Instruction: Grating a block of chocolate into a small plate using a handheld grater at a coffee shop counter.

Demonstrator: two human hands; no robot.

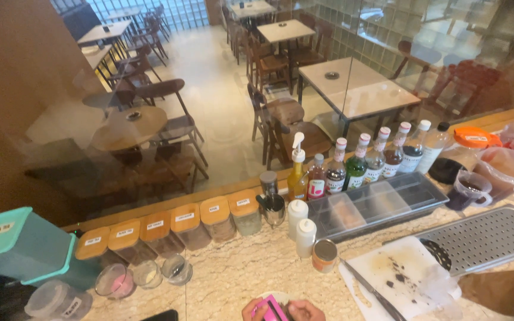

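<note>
Hands (281, 310) of ours meet low at the marble counter (239, 273), both pinching a pink packet (270, 309), café tables beyond the glass.

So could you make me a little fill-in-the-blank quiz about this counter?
1. Both hands hold a small ___ packet.
2. The jars along the glass have ___ lids.
3. A knife lies on the white ___ board.
4. The big bin at far left has a ___ lid.

Missing words: pink; wooden; cutting; teal
</note>
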